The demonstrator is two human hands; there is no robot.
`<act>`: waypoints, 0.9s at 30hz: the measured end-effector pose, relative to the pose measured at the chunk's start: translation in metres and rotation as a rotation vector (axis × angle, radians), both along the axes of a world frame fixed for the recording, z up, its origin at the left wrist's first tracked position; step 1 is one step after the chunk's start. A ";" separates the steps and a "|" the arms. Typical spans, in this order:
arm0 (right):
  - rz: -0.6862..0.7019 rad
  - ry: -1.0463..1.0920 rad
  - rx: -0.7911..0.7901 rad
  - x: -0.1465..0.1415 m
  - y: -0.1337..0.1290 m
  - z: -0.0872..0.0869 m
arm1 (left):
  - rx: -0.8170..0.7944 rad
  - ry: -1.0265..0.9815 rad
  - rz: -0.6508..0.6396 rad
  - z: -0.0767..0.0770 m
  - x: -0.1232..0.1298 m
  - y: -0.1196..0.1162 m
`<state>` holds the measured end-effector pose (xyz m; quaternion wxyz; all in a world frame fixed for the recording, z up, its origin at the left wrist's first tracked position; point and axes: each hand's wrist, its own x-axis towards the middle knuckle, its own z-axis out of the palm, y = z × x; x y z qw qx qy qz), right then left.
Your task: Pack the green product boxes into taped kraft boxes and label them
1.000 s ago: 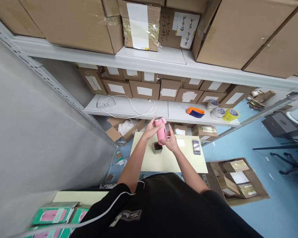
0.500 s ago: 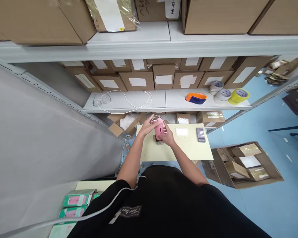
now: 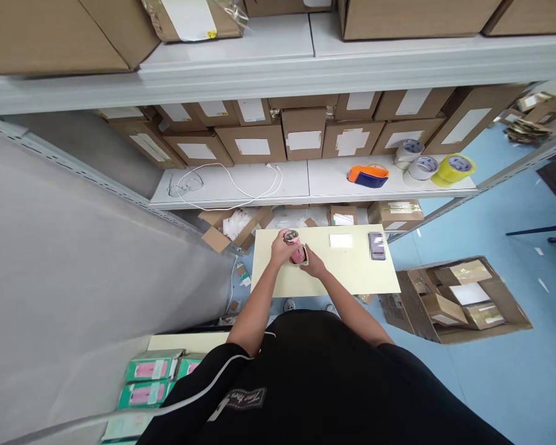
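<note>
My left hand (image 3: 282,250) is wrapped round a pink handheld device (image 3: 298,254) with a round, shiny, metallic-looking end that points away from me. The device's lower end is at the mouth of a small box (image 3: 306,251), dark inside with a pale rim. How deep it sits in there I cannot tell. On the box's right side, my right hand (image 3: 313,263) grips it with the fingers partly hidden. Both hands are over the pale yellow table (image 3: 352,278). To their right lie a white card (image 3: 341,241) and a purple-grey pack (image 3: 377,246).
Beyond the table, a shelf (image 3: 324,176) bears a white cable (image 3: 234,179), an orange and blue tape dispenser (image 3: 369,176) and tape rolls (image 3: 453,169). An open carton (image 3: 514,309) with boxes stands right. Green boxes (image 3: 151,369) are stacked lower left. A white cord crosses my left arm.
The pink device has come down and tilted, its lower end now at the small box. My right hand has shifted from the device to the box. The view has moved slightly.
</note>
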<state>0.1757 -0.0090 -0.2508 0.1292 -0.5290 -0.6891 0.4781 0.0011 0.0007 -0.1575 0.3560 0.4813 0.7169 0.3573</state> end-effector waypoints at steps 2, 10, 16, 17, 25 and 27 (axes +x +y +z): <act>0.063 -0.059 -0.017 0.001 -0.007 -0.009 | 0.012 0.004 -0.004 -0.007 0.003 -0.005; 0.116 -0.113 -0.069 -0.001 -0.021 -0.034 | -0.021 0.154 -0.104 -0.058 0.010 -0.020; 0.000 -0.029 -0.054 -0.001 -0.028 -0.047 | 0.012 0.220 -0.120 -0.101 0.009 -0.033; -0.009 -0.020 -0.050 0.000 -0.029 -0.047 | 0.025 0.189 -0.114 -0.105 0.005 -0.034; 0.020 -0.104 0.136 -0.006 -0.030 -0.024 | -0.153 -0.196 -0.023 -0.129 -0.040 -0.016; 0.055 -0.241 0.100 -0.013 -0.028 -0.017 | -0.161 -0.233 -0.093 -0.134 -0.039 -0.009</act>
